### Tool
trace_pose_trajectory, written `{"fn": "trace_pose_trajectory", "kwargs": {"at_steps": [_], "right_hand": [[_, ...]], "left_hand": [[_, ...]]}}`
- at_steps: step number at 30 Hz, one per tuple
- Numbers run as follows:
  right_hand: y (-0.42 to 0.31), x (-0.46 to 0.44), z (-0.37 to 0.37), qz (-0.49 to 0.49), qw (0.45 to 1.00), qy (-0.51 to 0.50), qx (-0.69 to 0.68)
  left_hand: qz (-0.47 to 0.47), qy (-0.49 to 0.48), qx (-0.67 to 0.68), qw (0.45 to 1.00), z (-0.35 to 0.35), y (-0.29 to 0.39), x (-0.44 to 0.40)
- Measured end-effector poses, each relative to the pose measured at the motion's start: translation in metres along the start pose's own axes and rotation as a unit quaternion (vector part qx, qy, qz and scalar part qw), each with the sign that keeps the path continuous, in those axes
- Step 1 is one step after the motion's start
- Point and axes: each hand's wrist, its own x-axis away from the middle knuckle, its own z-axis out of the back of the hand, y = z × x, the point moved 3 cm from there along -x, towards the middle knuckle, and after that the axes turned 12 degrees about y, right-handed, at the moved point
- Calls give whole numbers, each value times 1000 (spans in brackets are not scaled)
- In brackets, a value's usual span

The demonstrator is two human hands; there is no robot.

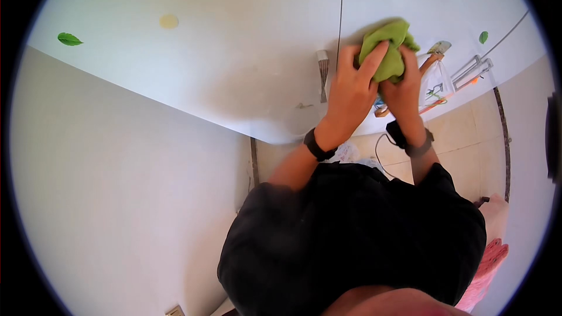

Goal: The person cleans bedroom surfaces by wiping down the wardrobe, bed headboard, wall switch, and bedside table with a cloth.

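Note:
A crumpled green cloth (383, 52) is bunched between both hands in front of a large white panel surface (246, 41). My left hand (354, 85) is closed on the cloth's left side, thumb and fingers pressed into its folds. From the right, my right hand (404, 85) grips the same cloth, its fingers bent around the lower edge. The two hands are close together. Dark bands circle both wrists. Left of my left hand, a narrow handle-like piece with a white top (323, 75) sits near a thin vertical seam in the panel.
Green leaf stickers (70, 39) and a pale round spot (169, 21) mark the panel. Beside my right hand hangs a clear bag (436, 81) near a metal rack (471, 71). Tiled floor (462, 152), a thin cable (377, 155) and pink fabric (489, 263) lie lower right.

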Motion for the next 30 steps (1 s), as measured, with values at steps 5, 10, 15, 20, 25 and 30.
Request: {"fn": "trace_pose_trajectory", "kwargs": {"at_steps": [5, 10, 15, 20, 25, 30], "right_hand": [[-14, -37, 23, 15, 997, 70, 28], [6, -17, 26, -4, 998, 66, 17], [36, 48, 9, -71, 996, -2, 53], [52, 100, -12, -85, 992, -73, 52], [16, 87, -24, -87, 986, -128, -56], [-39, 57, -42, 2, 991, -66, -118]], "left_hand": [[-50, 43, 55, 996, -20, 26, -36], [-43, 0, 41, 998, -32, 14, -18], [15, -45, -17, 999, -27, -28, 43], [65, -79, -74, 992, -9, -57, 89], [54, -20, -98, 994, 33, -45, 80], [-36, 120, -124, 984, 75, -14, 43]]}}
